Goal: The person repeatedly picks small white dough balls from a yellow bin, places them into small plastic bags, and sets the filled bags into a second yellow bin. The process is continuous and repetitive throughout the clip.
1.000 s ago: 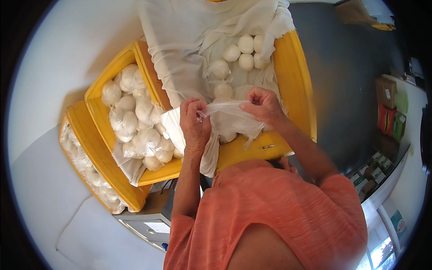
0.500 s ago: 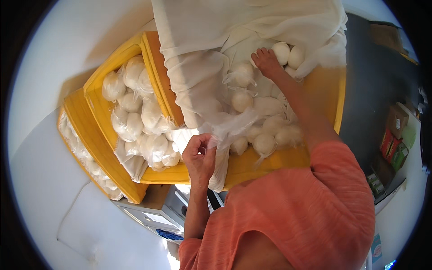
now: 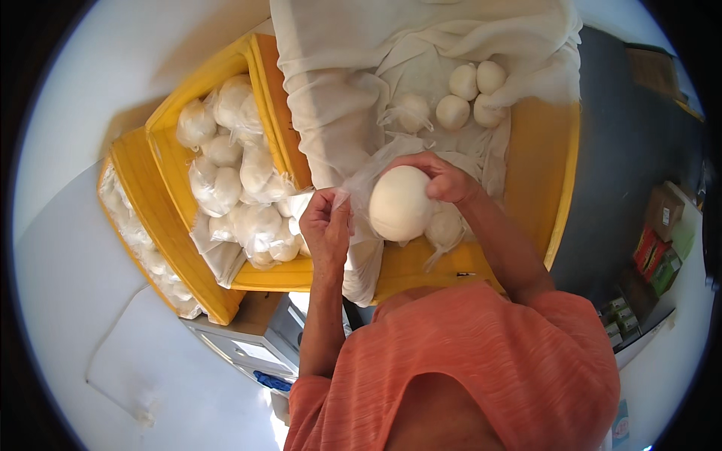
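A large, round white steamed bun (image 3: 400, 204) is in my right hand (image 3: 444, 179), raised close to my chest with the fingers curled over its upper right side. Just left of it, my left hand (image 3: 326, 223) pinches the edge of a clear plastic bag (image 3: 366, 179). The bag stretches from those fingertips toward the bun; whether the bun is inside its mouth I cannot tell. Beyond my hands, several bare buns (image 3: 453, 112) lie on the cloth in a yellow box, beside a bagged bun (image 3: 412, 113). Another bagged bun (image 3: 445, 228) shows partly behind the held one.
White cloth (image 3: 331, 68) drapes over the far and left sides of the yellow box (image 3: 562, 192). At left, a second yellow box (image 3: 280, 113) holds several bagged buns (image 3: 259, 173); another yellow box (image 3: 158, 218) stands further left. A cabinet (image 3: 259, 338) is below them.
My right hand has come back from the far buns toward me, now with a bun in it. My left hand has risen slightly, still pinching the bag.
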Tool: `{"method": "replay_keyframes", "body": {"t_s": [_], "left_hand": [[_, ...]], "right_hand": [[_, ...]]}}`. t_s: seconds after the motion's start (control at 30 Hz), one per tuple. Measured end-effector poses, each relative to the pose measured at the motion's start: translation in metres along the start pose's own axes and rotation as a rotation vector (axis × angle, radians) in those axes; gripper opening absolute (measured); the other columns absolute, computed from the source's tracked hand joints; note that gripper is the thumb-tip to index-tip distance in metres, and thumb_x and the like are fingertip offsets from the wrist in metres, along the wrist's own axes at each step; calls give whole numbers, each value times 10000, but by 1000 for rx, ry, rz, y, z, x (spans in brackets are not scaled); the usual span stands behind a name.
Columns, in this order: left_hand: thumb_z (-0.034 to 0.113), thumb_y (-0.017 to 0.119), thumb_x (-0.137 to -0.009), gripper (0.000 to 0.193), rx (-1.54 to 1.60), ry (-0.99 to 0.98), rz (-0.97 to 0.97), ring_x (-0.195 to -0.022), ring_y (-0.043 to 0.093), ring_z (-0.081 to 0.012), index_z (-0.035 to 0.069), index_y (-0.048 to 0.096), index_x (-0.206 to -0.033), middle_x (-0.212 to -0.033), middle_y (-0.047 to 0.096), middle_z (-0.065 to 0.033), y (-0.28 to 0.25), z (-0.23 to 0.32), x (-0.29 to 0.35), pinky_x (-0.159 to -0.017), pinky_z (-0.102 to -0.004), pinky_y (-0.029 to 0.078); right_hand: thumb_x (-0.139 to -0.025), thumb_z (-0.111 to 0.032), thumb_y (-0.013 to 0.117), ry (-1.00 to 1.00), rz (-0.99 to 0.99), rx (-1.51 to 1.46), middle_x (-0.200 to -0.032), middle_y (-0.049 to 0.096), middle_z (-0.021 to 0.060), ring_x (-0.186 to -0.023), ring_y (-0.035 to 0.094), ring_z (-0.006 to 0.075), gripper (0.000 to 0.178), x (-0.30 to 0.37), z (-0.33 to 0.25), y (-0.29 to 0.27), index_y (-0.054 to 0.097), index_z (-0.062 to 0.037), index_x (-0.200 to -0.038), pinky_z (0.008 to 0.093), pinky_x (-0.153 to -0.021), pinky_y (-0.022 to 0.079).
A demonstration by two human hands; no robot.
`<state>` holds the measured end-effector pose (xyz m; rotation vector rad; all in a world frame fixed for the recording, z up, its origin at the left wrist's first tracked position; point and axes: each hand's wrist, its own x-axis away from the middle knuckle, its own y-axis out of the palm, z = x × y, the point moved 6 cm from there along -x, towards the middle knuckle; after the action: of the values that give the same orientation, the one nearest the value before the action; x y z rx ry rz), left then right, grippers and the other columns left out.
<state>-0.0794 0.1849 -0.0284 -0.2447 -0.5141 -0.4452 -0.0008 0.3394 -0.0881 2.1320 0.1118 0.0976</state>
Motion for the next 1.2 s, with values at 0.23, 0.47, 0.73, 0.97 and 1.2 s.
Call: {"method": "replay_keyframes", "body": {"t_s": [0.23,0.47,0.73,0.97,1.2], "left_hand": [[153,596,-889,174,-205,135,-37,-477,360,12,49,533,-766,-569,469,72,-11,-4,30,-427,-161,263],[218,587,-899,219,-114,-11,-264,-465,364,-14,66,541,-749,-548,446,65,-16,-14,28,-409,-187,287],[334,559,-902,323,185,-3,-474,-688,494,-92,108,527,-673,-697,533,10,-23,10,52,-677,-246,388],[280,505,-928,304,438,126,-620,-758,547,-187,85,500,-695,-695,552,-37,-46,70,90,-783,-350,434],[268,469,-940,292,437,157,-751,-586,548,-173,13,559,-829,-650,546,-46,-66,94,129,-681,-343,492]], "right_hand": [[-882,-437,508,442,373,1055,-1011,593,236,-948,576,321,490,23,28,-6,571,23,-1039,331,-842,434],[-758,-242,610,438,-8,2263,-784,592,122,-794,580,250,212,94,14,50,595,-34,-718,357,-693,411],[-650,-134,587,129,-136,2706,-658,492,42,-686,504,181,50,133,-13,148,561,-91,-642,308,-654,370],[-664,-102,590,-132,-35,2671,-646,522,33,-654,519,180,75,143,-28,237,515,-106,-664,300,-632,373],[-661,-65,574,-316,27,2375,-650,484,24,-639,506,182,92,144,-17,286,491,-94,-689,308,-628,389]]}}
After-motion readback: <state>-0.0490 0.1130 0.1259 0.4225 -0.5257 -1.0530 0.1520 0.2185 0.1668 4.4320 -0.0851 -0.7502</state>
